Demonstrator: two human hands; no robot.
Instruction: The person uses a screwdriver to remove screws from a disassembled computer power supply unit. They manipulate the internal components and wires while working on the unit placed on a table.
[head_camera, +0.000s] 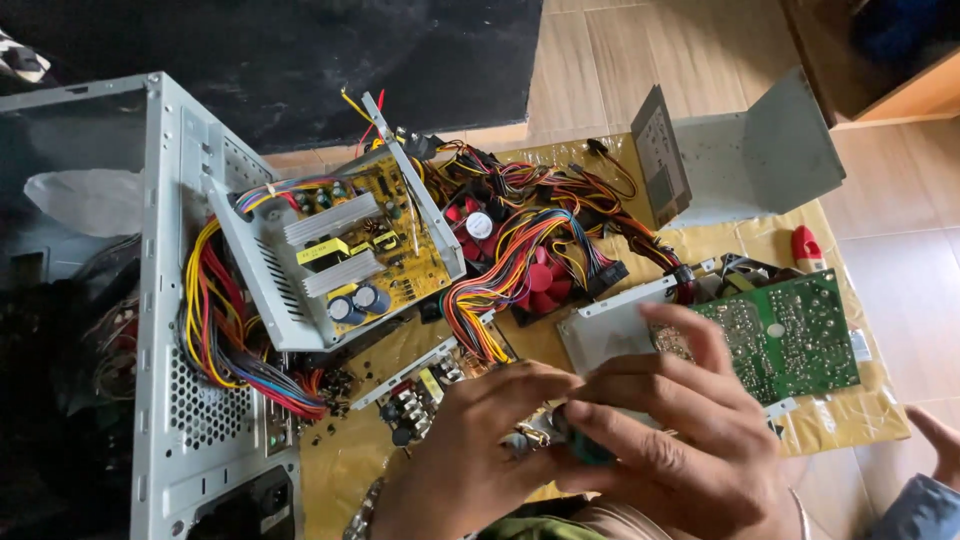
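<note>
Hands at lower centre: my left hand (470, 440) and right hand (660, 440) grip a small teal part (585, 450); power supply (340, 250) already opened, green circuit board (790, 335) out.

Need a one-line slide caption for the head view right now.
Both hands, left hand and right hand, close around a small teal-tipped part above opened power supplies and a green circuit board.

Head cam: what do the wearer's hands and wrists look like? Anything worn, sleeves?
Both hands are bare, no gloves. The left hand has a metal link watch band at the wrist. The right hand wears a thin silver bangle. No sleeves show on either forearm in the head view. The blue sleeve at lower right belongs to another person.
</note>
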